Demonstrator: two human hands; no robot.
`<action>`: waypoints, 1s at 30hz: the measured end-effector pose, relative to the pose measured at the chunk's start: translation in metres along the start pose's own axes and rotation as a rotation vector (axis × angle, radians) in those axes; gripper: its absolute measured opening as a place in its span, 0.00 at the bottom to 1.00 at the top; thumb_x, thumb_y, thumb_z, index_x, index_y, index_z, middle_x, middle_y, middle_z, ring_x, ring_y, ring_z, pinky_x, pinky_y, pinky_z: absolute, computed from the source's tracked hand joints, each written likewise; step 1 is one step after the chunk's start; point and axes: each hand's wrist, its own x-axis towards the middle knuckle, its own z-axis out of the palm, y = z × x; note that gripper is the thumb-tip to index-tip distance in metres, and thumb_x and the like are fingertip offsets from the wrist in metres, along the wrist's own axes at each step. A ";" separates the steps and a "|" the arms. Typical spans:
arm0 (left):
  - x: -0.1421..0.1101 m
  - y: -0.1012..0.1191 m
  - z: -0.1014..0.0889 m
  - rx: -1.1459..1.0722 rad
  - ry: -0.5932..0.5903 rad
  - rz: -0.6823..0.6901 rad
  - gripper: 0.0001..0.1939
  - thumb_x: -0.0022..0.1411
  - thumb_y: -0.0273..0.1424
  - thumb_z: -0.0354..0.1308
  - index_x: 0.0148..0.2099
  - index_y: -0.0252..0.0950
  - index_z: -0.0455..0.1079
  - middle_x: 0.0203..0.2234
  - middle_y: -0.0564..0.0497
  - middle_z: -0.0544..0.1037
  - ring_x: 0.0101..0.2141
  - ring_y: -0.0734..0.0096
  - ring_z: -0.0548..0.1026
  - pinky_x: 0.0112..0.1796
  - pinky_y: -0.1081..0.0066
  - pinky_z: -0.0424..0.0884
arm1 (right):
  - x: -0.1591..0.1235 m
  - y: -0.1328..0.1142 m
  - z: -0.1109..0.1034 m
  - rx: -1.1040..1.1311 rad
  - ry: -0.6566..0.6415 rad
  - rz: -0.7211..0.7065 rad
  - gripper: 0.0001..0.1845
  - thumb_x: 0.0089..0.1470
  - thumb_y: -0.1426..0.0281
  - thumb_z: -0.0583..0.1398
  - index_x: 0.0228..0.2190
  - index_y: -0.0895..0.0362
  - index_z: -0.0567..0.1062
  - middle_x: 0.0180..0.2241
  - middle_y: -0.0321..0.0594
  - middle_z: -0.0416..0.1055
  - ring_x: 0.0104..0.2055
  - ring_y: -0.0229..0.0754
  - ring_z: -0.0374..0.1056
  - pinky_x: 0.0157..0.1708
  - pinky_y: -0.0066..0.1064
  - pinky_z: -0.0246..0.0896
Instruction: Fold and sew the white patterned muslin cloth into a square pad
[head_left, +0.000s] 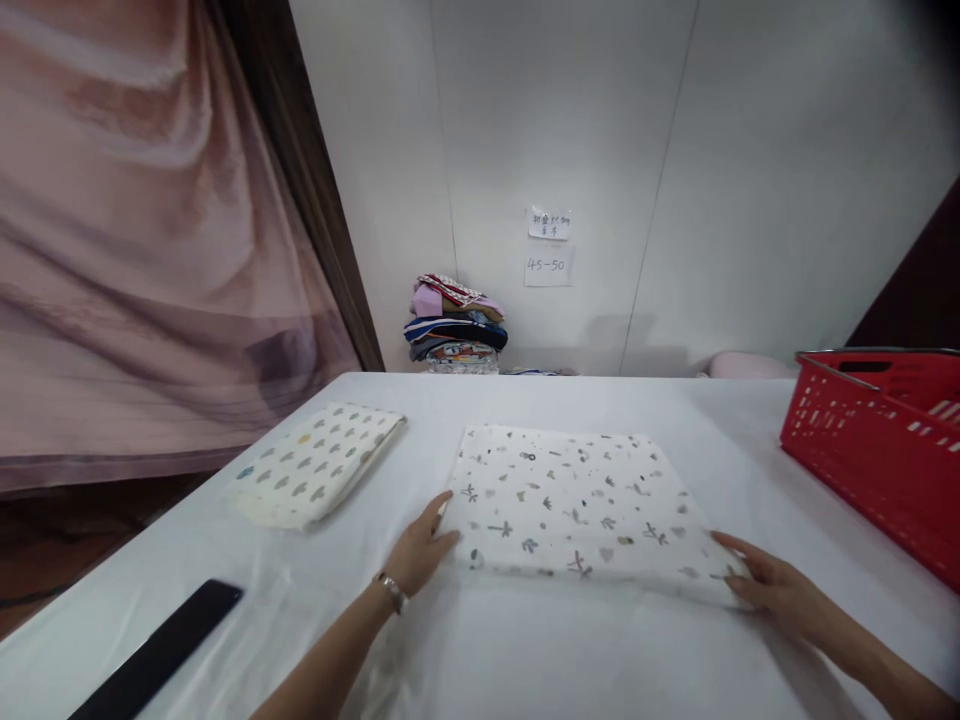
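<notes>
A white cloth with small printed figures (577, 500) lies folded flat in the middle of the white table (525, 650). My left hand (420, 550), a watch on its wrist, touches the cloth's near left corner, fingers pinched on the edge. At the near right corner rests my right hand (765, 585), its fingers stretched along the cloth's edge. A second folded cloth with a leaf print (319, 462) lies to the left, apart from both hands.
A red plastic basket (877, 440) stands at the table's right edge. A black phone-like slab (161, 650) lies near the front left. Folded clothes (454, 325) are stacked by the back wall under two paper notes (549, 245). A pink curtain (135, 230) hangs on the left.
</notes>
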 end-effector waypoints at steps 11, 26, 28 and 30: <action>-0.006 -0.016 0.006 -0.254 0.060 0.230 0.31 0.56 0.35 0.49 0.62 0.39 0.52 0.44 0.51 0.74 0.41 0.69 0.72 0.45 0.68 0.67 | -0.021 -0.006 0.018 0.043 0.136 0.012 0.46 0.42 0.54 0.63 0.60 0.52 0.55 0.39 0.41 0.74 0.40 0.49 0.71 0.42 0.35 0.66; -0.031 0.015 0.015 0.390 0.132 -0.098 0.26 0.65 0.36 0.39 0.63 0.34 0.51 0.47 0.40 0.73 0.45 0.60 0.72 0.43 0.66 0.64 | -0.014 -0.007 0.031 -0.799 0.275 -0.143 0.35 0.45 0.66 0.53 0.56 0.60 0.62 0.48 0.50 0.69 0.49 0.56 0.65 0.48 0.46 0.59; -0.030 0.014 0.016 0.368 0.128 -0.108 0.26 0.65 0.38 0.39 0.63 0.35 0.50 0.45 0.41 0.75 0.43 0.59 0.73 0.42 0.65 0.65 | -0.013 -0.026 0.052 -0.932 0.297 -0.364 0.31 0.47 0.65 0.52 0.54 0.59 0.64 0.56 0.49 0.61 0.57 0.56 0.56 0.54 0.48 0.52; -0.029 0.012 0.017 0.337 0.143 -0.114 0.27 0.64 0.41 0.39 0.62 0.36 0.51 0.42 0.42 0.76 0.42 0.59 0.74 0.41 0.65 0.65 | -0.010 -0.049 0.079 -0.944 0.222 -0.549 0.28 0.53 0.62 0.50 0.56 0.54 0.63 0.61 0.42 0.53 0.61 0.51 0.49 0.58 0.44 0.47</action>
